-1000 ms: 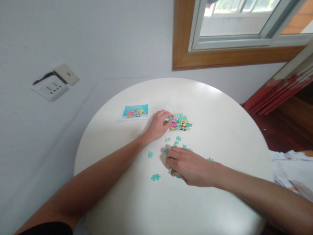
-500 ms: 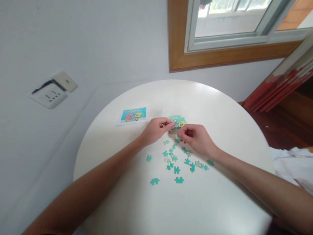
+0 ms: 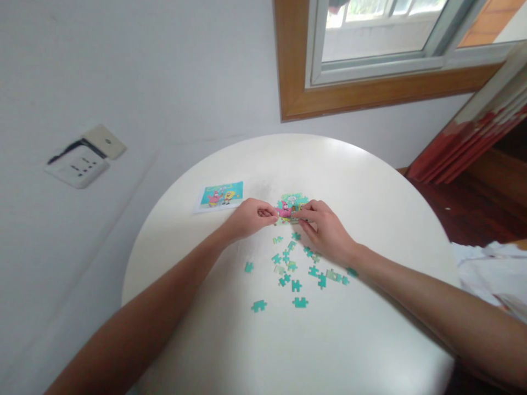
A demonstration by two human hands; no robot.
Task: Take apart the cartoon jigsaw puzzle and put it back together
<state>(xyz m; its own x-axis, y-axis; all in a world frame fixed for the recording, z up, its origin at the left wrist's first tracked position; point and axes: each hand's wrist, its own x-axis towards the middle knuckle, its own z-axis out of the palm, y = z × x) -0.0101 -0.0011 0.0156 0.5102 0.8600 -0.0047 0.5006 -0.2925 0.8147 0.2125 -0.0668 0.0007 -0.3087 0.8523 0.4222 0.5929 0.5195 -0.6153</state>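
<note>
A small partly joined jigsaw puzzle with cartoon figures lies on the table between my hands. My left hand is closed in a pinch at its left edge, beside the pink figure. From the right, my right hand reaches over the puzzle, index finger on its surface and thumb lower at the near edge. The right fingers cover part of the yellow figure. Loose green jigsaw pieces lie scattered on the near side of the puzzle, several close below my right hand.
A picture card with the same cartoon figures lies to the left on the round white table. Behind the table are a wall with a socket and a wood-framed window. A red and white curtain hangs at right.
My left hand has shifted left to the puzzle's edge, uncovering the pink figure. My right hand has moved up onto the puzzle, its index finger now straighter. The view has shifted slightly.
</note>
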